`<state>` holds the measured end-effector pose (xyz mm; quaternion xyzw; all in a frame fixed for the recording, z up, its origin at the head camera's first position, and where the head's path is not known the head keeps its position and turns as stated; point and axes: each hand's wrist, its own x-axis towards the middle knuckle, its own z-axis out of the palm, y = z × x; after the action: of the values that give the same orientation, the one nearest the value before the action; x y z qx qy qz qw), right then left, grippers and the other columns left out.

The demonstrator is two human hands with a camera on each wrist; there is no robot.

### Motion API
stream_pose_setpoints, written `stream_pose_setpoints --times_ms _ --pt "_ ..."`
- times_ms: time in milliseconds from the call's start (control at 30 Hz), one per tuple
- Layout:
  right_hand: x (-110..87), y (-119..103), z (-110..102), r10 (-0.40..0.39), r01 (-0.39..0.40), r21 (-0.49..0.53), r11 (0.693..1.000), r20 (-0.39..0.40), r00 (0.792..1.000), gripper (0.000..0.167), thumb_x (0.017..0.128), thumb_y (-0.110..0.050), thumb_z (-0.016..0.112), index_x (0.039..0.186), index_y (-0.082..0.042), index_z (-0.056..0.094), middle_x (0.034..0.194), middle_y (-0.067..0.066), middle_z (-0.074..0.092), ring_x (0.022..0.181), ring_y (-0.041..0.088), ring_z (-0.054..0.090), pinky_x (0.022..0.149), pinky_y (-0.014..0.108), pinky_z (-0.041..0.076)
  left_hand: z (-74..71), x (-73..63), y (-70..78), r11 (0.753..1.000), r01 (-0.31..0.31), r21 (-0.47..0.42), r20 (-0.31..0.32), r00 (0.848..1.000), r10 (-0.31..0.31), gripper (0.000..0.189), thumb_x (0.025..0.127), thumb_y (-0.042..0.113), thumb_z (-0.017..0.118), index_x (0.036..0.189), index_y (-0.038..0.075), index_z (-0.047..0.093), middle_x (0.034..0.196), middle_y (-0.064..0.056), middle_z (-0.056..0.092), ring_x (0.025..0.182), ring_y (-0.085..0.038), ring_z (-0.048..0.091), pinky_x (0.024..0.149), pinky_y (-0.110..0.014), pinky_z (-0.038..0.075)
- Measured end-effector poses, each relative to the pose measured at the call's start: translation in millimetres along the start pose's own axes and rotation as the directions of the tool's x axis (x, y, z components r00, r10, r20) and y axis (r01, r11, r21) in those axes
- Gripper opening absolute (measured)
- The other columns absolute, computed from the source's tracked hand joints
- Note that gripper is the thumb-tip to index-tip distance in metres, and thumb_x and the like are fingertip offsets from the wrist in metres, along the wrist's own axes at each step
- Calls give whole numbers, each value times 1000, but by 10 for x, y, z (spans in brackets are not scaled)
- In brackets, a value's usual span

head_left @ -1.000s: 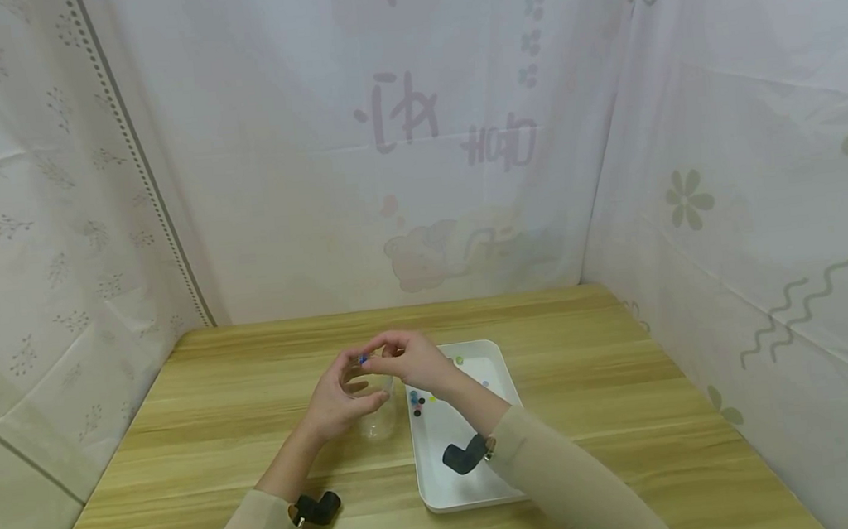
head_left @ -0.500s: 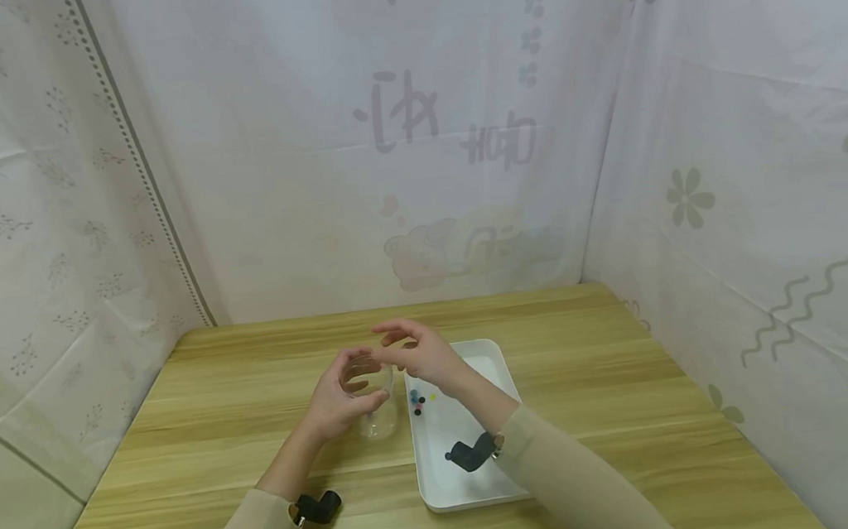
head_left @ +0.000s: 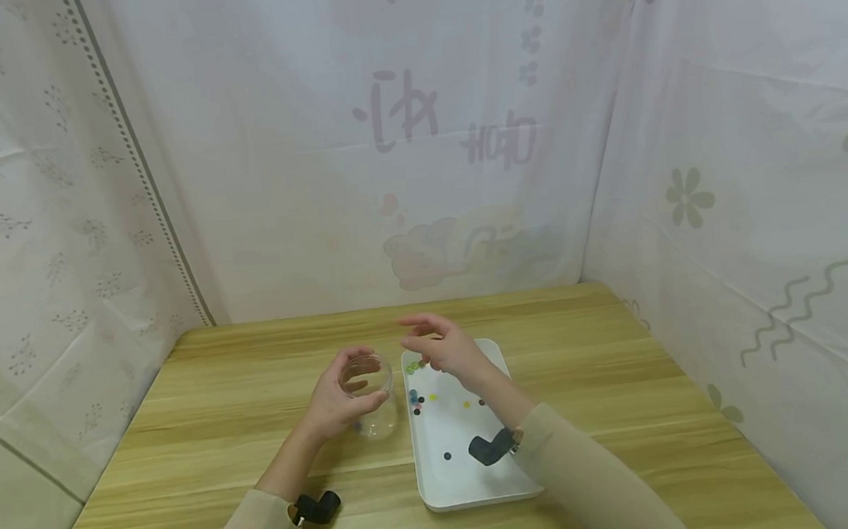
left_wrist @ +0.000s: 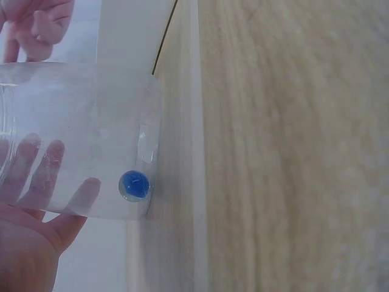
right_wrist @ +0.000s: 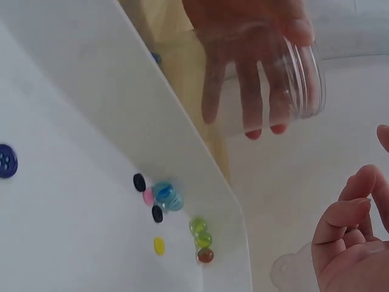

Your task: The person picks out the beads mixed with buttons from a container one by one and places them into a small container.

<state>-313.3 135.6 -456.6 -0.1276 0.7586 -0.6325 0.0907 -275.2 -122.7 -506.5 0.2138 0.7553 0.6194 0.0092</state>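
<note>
My left hand (head_left: pixel 332 398) grips a clear jar (head_left: pixel 380 419) around its upper part, and the jar stands upright on the table. One blue marble (left_wrist: pixel 134 185) lies at the jar's bottom in the left wrist view. Over the far end of the white tray (head_left: pixel 442 491) hovers my right hand (head_left: pixel 452 354), its fingers loosely bent with nothing seen between them. Inside the tray, blue marbles (right_wrist: pixel 168 196) sit by the near wall among small black buttons (right_wrist: pixel 139 182) and a pink button (right_wrist: pixel 148 196). Green marbles (right_wrist: pixel 199 227) and a brown marble (right_wrist: pixel 205 255) lie in the corner.
The jar stands just left of the tray on a wood-grain table (head_left: pixel 320 464). A dark blue button (right_wrist: pixel 6 161) and a yellow button (right_wrist: pixel 159 246) lie apart on the tray floor. Printed curtains (head_left: pixel 313 182) close off the back and sides.
My right hand has let go of the blue marble over the jar and moved right, above the tray. The marble is now at the jar's bottom. My left hand keeps its grip.
</note>
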Motion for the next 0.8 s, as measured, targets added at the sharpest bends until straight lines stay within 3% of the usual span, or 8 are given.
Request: stream_pose_setpoints --times_ms 400,800 --pt "14 123 -154 33 -34 -24 999 -64 997 51 101 -31 80 146 -13 69 118 3 68 75 19 57 65 29 52 2 3 -8 1000 -16 21 0 1000 16 70 92 15 87 151 5 50 145 -22 67 139 -44 62 116 -67 52" --pt "41 224 -182 68 -71 -25 997 -85 994 49 101 -29 80 144 -8 68 107 1 70 73 16 56 64 28 51 -6 0 9 1000 2 19 0 1000 -2 71 91 17 89 151 10 51 146 -18 66 140 -42 61 117 -67 51"
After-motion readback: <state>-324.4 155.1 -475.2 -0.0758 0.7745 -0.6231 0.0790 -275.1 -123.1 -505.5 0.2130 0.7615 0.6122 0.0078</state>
